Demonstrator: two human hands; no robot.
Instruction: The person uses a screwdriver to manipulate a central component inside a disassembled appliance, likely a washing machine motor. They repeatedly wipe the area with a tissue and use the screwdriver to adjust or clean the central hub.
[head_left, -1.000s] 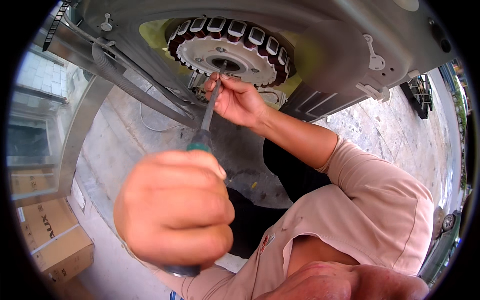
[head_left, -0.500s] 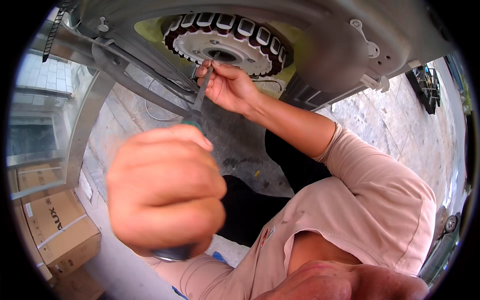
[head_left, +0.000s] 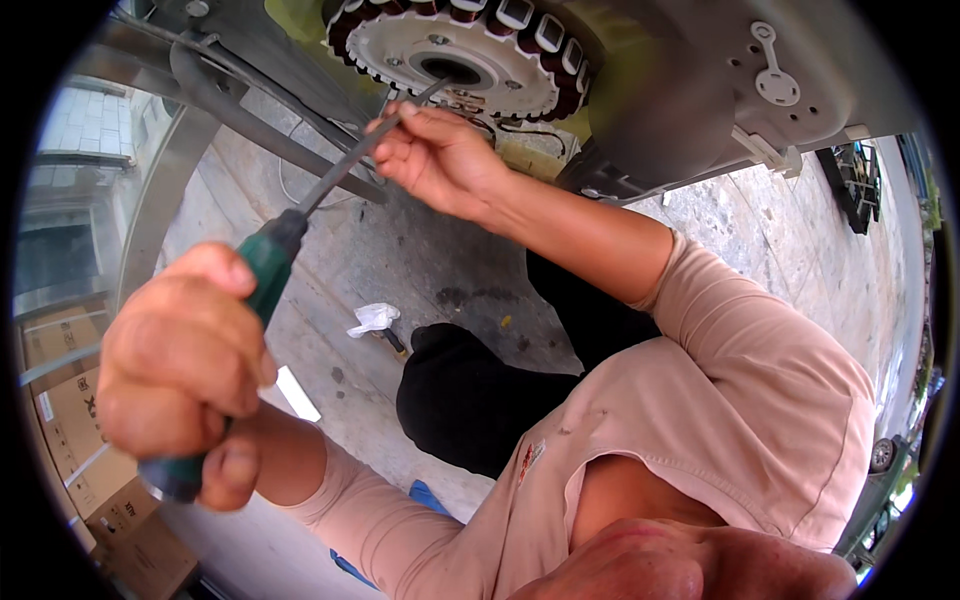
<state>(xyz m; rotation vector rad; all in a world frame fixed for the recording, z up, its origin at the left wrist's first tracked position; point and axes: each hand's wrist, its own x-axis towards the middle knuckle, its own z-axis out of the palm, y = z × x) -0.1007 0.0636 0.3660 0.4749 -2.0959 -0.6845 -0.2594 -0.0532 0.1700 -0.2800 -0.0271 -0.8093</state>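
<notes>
My left hand is wrapped round the green-and-black handle of a long screwdriver, out at the left. Its dark shaft slants up and right, toward the centre hole of a round motor stator. Near the tip, the fingers of my right hand pinch the shaft just below the hub. The tip looks to be at the lower rim of the hole; whether it touches cannot be made out. White plastic and dark copper coils ring the stator, which is set in a grey metal casing.
A grey hose runs below the casing on the left. Beyond it stands a metal-framed glass panel, with cardboard boxes lower down. On the floor lie a white plastic bag and a dark-handled tool. A black rack stands far right.
My left hand has swung down and left with the screwdriver handle, so more of the shaft shows. My right hand has shifted slightly left. The casing appears higher in view.
</notes>
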